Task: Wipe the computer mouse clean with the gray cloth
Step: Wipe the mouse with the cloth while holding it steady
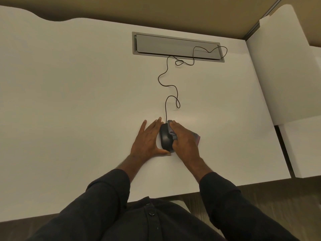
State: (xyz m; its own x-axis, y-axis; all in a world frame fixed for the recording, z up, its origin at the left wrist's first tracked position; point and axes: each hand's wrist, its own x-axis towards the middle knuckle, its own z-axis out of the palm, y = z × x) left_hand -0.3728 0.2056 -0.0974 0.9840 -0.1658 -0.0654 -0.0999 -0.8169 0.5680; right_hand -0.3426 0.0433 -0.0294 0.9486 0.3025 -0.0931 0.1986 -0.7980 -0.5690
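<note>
A white desk (pixel 69 101) filled the view, with a gray cable hatch (pixel 177 46) at twelve o'clock. Near the middle, the left hand (pixel 147 138) lay flat, fingers straight, thumb against the mouse's near end. The black mouse (pixel 165 136) sat just beside it at three o'clock, its cord (pixel 167 79) looping toward the hatch. The right hand (pixel 184 141) pressed the gray cloth (pixel 197 136) onto the mouse's right side, fingers curled over it.

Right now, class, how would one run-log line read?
left hand: flat, steadying black computer mouse | right hand: pressing gray cloth onto mouse's right side | black cable: slack on white desk
</note>
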